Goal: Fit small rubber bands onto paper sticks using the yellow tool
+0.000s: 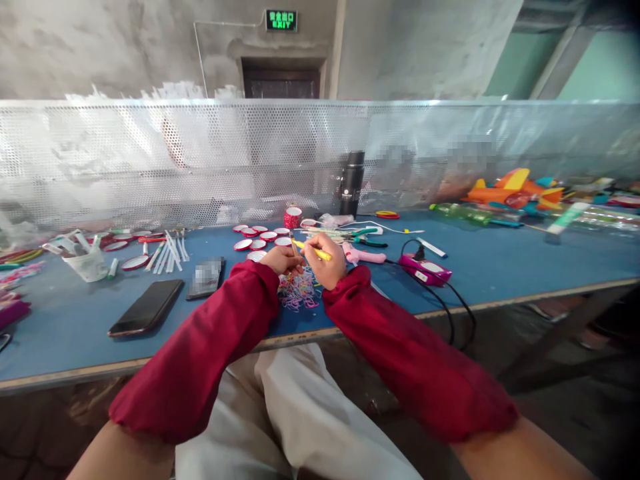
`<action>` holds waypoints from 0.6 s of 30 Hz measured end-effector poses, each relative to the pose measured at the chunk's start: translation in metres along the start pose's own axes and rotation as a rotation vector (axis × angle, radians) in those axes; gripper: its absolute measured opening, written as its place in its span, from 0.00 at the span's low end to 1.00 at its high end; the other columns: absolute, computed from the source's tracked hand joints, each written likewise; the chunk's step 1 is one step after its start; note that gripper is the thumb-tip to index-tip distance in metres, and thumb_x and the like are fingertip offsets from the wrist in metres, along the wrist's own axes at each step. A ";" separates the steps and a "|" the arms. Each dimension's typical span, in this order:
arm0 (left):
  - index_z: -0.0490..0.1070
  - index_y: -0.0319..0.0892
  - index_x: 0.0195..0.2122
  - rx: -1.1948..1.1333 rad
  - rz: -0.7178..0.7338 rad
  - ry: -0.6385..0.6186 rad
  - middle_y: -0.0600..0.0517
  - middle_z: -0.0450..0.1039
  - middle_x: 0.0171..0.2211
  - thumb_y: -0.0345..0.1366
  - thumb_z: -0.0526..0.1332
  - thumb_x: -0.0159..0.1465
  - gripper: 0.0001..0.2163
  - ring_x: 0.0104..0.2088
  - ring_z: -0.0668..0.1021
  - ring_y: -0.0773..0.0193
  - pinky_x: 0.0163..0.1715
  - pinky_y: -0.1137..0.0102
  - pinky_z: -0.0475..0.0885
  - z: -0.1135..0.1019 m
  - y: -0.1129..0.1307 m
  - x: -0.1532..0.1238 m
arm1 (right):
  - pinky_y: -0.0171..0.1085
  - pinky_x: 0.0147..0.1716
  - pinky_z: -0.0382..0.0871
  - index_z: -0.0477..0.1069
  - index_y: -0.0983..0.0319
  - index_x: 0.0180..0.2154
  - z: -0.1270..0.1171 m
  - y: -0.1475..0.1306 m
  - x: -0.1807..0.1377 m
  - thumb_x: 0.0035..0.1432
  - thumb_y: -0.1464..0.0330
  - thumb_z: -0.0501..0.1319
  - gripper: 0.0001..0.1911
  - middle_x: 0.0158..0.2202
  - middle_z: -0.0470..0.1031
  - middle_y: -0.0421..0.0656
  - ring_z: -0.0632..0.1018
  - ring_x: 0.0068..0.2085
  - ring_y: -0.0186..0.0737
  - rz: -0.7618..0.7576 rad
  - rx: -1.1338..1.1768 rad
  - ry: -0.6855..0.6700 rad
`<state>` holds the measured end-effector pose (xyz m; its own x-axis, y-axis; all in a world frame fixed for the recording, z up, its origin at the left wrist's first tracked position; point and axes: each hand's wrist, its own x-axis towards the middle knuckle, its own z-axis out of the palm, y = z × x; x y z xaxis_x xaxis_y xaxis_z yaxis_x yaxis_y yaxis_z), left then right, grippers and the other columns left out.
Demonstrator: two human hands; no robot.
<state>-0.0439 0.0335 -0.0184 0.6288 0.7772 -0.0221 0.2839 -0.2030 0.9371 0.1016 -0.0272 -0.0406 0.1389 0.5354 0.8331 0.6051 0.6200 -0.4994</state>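
A blue table (510,267) carries a phone (146,308) and colourful strands (299,291).

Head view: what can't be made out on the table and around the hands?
All in the head view:
- Thin item in the left hand: too small to identify; fingers cover its lower end.
- Yellow pen-like tool: partly covered by the right hand's fingers.
- Coloured strands: too small to count.
- Black bottle: small lettering unreadable.
- Purple item: cut off by the left edge.
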 end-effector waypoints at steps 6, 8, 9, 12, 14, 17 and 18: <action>0.73 0.35 0.26 -0.019 -0.010 -0.001 0.52 0.74 0.21 0.37 0.70 0.57 0.11 0.19 0.73 0.73 0.19 0.79 0.62 0.001 0.003 -0.002 | 0.38 0.32 0.69 0.67 0.57 0.31 0.001 0.001 0.000 0.60 0.65 0.58 0.05 0.28 0.75 0.40 0.76 0.31 0.40 0.013 -0.003 0.052; 0.73 0.35 0.26 -0.024 -0.010 0.000 0.52 0.74 0.20 0.35 0.69 0.58 0.10 0.19 0.73 0.73 0.18 0.79 0.61 0.001 0.004 -0.003 | 0.38 0.32 0.69 0.67 0.57 0.31 0.001 0.001 0.000 0.60 0.64 0.58 0.05 0.28 0.75 0.40 0.76 0.31 0.40 0.002 0.008 0.035; 0.72 0.36 0.25 -0.023 -0.011 0.002 0.52 0.74 0.20 0.34 0.68 0.59 0.10 0.18 0.72 0.74 0.18 0.79 0.61 0.001 0.004 -0.003 | 0.38 0.32 0.69 0.67 0.57 0.31 0.001 0.001 0.000 0.60 0.64 0.58 0.06 0.28 0.75 0.40 0.76 0.30 0.39 -0.002 0.009 0.018; 0.71 0.36 0.24 -0.010 -0.020 0.006 0.52 0.74 0.21 0.31 0.65 0.62 0.10 0.18 0.71 0.74 0.18 0.78 0.60 0.001 0.003 -0.003 | 0.38 0.31 0.69 0.67 0.57 0.31 0.001 0.001 0.000 0.59 0.64 0.58 0.06 0.28 0.75 0.40 0.76 0.30 0.39 -0.005 -0.007 -0.008; 0.72 0.36 0.25 0.000 -0.024 0.012 0.52 0.75 0.22 0.31 0.64 0.62 0.08 0.19 0.72 0.74 0.18 0.78 0.59 0.001 0.002 -0.002 | 0.38 0.32 0.69 0.67 0.57 0.30 0.001 0.001 0.001 0.60 0.65 0.58 0.06 0.28 0.75 0.40 0.76 0.30 0.39 -0.001 -0.020 0.014; 0.73 0.36 0.28 0.008 -0.024 0.007 0.52 0.75 0.22 0.31 0.64 0.62 0.06 0.20 0.73 0.73 0.19 0.78 0.60 0.000 0.001 -0.001 | 0.38 0.33 0.69 0.67 0.57 0.31 0.000 0.000 0.001 0.60 0.65 0.57 0.05 0.28 0.75 0.40 0.76 0.31 0.39 -0.001 -0.022 0.042; 0.73 0.36 0.28 0.008 -0.020 0.002 0.52 0.75 0.22 0.31 0.64 0.62 0.07 0.20 0.73 0.74 0.19 0.79 0.60 0.000 0.000 0.000 | 0.38 0.33 0.69 0.67 0.57 0.31 0.000 0.000 0.001 0.60 0.65 0.57 0.05 0.28 0.75 0.40 0.76 0.31 0.39 -0.005 -0.019 0.036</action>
<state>-0.0442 0.0331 -0.0179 0.6217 0.7823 -0.0400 0.3020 -0.1923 0.9337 0.1016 -0.0265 -0.0402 0.1639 0.5109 0.8439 0.6209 0.6113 -0.4907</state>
